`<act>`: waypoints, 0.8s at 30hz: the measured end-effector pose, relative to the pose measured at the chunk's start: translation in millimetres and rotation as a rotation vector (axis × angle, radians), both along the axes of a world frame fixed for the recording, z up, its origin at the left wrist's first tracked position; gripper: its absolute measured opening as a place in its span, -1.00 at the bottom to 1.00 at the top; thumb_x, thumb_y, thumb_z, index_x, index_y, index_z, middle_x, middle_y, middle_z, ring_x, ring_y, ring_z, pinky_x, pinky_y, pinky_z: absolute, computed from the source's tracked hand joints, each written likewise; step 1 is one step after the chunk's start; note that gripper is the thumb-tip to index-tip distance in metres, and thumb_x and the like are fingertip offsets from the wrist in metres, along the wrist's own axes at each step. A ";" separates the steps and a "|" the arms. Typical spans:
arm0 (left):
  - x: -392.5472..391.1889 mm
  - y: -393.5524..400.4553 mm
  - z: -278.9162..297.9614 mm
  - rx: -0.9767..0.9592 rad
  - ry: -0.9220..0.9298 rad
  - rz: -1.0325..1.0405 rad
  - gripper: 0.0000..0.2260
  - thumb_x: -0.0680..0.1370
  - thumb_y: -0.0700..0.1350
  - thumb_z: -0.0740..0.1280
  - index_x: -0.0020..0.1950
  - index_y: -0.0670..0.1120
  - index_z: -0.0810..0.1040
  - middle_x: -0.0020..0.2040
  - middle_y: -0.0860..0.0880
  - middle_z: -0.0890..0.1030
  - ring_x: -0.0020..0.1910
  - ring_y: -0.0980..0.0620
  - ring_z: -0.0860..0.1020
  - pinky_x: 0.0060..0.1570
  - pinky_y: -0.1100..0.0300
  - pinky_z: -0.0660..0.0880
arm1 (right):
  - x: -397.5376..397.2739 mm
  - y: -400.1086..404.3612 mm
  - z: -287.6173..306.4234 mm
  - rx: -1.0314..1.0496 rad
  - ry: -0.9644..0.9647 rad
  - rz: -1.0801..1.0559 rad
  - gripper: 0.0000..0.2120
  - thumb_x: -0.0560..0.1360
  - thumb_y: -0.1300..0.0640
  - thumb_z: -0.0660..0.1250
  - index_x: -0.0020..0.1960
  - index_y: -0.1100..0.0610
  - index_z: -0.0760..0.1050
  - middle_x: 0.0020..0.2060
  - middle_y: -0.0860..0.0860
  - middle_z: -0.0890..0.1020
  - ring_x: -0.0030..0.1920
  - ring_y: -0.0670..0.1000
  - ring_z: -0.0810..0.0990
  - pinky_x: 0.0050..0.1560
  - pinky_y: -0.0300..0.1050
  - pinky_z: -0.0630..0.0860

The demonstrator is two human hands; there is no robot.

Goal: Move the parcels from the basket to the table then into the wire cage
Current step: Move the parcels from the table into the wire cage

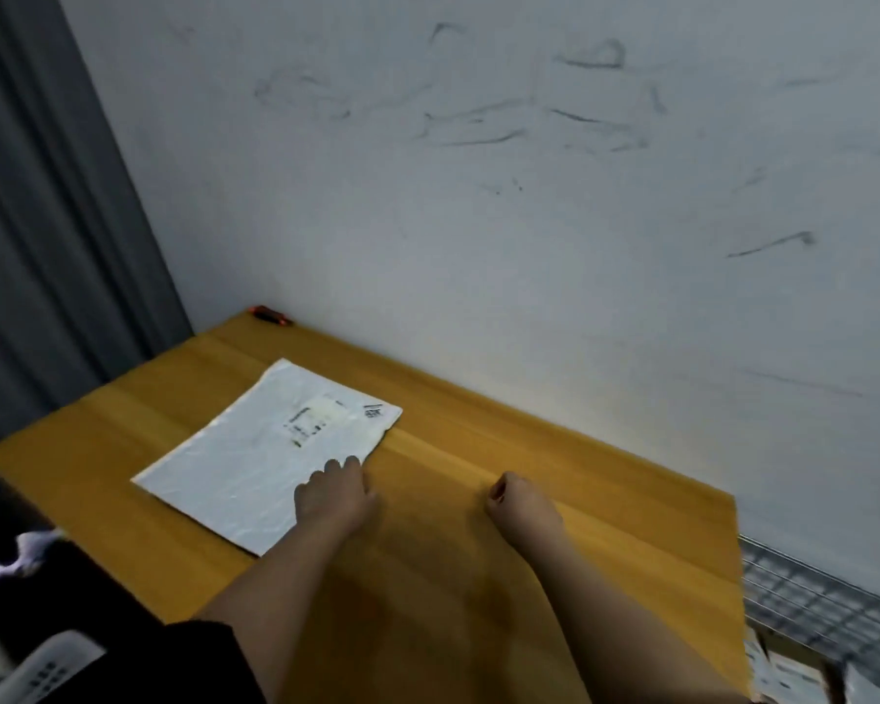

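Observation:
A flat white parcel (255, 457) with a printed label lies on the wooden table (478, 500), toward its left half. My left hand (334, 495) rests on the parcel's near right edge, fingers lying over it. My right hand (522, 503) hovers over bare table to the right, fingers curled into a loose fist with nothing in it. The wire cage (814, 602) shows at the lower right beside the table, with several parcels (788, 675) inside. A white basket (47, 665) rim appears at the lower left corner.
A white scuffed wall (529, 221) runs behind the table. A grey curtain (47, 221) hangs on the left. A small red and black object (273, 315) lies at the table's far corner. Dark clothing (97, 602) fills the lower left.

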State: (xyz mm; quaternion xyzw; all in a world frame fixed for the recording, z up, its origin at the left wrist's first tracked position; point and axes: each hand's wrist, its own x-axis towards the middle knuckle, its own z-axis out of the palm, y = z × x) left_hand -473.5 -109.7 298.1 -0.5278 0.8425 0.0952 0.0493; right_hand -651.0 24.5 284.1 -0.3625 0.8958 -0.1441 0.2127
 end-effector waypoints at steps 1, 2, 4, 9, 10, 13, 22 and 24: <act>20.8 -22.1 -6.2 0.016 -0.004 0.036 -0.60 0.59 0.14 0.15 0.36 -0.02 0.33 0.30 -0.08 0.44 0.23 -0.08 0.47 0.14 0.06 0.45 | 17.1 -24.6 -3.6 0.013 -0.026 0.014 -0.76 0.55 0.06 0.21 0.17 0.09 0.47 0.17 0.08 0.58 0.18 0.12 0.54 0.07 -0.07 0.47; 37.9 -39.1 -12.2 0.034 -0.007 0.069 -0.58 0.59 0.15 0.15 0.37 -0.03 0.32 0.31 -0.09 0.42 0.25 -0.08 0.46 0.15 0.06 0.45 | 31.0 -43.2 -6.5 0.026 -0.052 0.028 -0.75 0.55 0.05 0.21 0.18 0.09 0.47 0.18 0.08 0.57 0.18 0.12 0.54 0.07 -0.07 0.47; 70.7 -70.9 -24.1 0.069 -0.016 0.133 -0.55 0.59 0.16 0.15 0.40 -0.04 0.28 0.33 -0.11 0.38 0.28 -0.11 0.41 0.18 0.03 0.41 | 59.7 -79.5 -14.1 0.053 -0.094 0.063 -0.71 0.55 0.04 0.20 0.24 0.10 0.46 0.21 0.08 0.56 0.20 0.12 0.54 0.04 -0.10 0.45; 126.7 -137.0 -56.1 0.120 -0.037 0.251 -0.44 0.59 0.19 0.13 0.51 -0.02 0.12 0.46 -0.12 0.22 0.41 -0.14 0.26 0.32 -0.02 0.30 | 115.6 -151.6 -41.0 0.097 -0.249 0.079 -0.57 0.58 -0.01 0.20 0.40 0.14 0.34 0.33 0.11 0.47 0.29 0.11 0.48 0.16 -0.08 0.42; 133.9 -149.4 -61.0 0.129 -0.042 0.256 -0.43 0.59 0.20 0.13 0.52 -0.02 0.09 0.49 -0.12 0.19 0.43 -0.14 0.23 0.33 -0.02 0.29 | 123.9 -162.7 -46.6 0.086 -0.299 0.055 -0.55 0.59 -0.01 0.19 0.42 0.16 0.32 0.35 0.12 0.45 0.31 0.11 0.46 0.19 -0.09 0.40; 154.6 -186.2 -79.5 0.152 -0.057 0.263 -0.39 0.59 0.21 0.12 0.55 0.01 0.02 0.54 -0.12 0.06 0.50 -0.13 0.12 0.39 -0.03 0.23 | 148.1 -191.2 -66.8 0.019 -0.469 -0.029 -0.54 0.59 0.04 0.23 0.43 0.18 0.27 0.35 0.11 0.44 0.30 0.11 0.46 0.19 -0.11 0.40; 182.3 -250.8 -122.9 0.222 -0.070 0.391 -0.29 0.48 0.24 0.26 0.52 0.02 0.07 0.49 -0.13 0.14 0.47 -0.20 0.13 0.38 -0.06 0.23 | 154.4 -221.1 -103.2 -0.063 -0.567 -0.344 -0.52 0.54 0.10 0.30 0.37 0.17 0.22 0.16 0.09 0.54 0.05 0.10 0.59 0.08 0.08 0.57; 179.2 -252.4 -122.9 0.217 -0.018 0.467 -0.23 0.46 0.28 0.27 0.51 -0.02 0.05 0.45 -0.13 0.27 0.41 -0.19 0.26 0.35 -0.04 0.24 | 150.9 -225.4 -106.9 -0.054 -0.577 -0.322 -0.55 0.52 0.11 0.29 0.37 0.16 0.30 0.15 0.08 0.56 0.06 0.11 0.59 0.11 0.11 0.56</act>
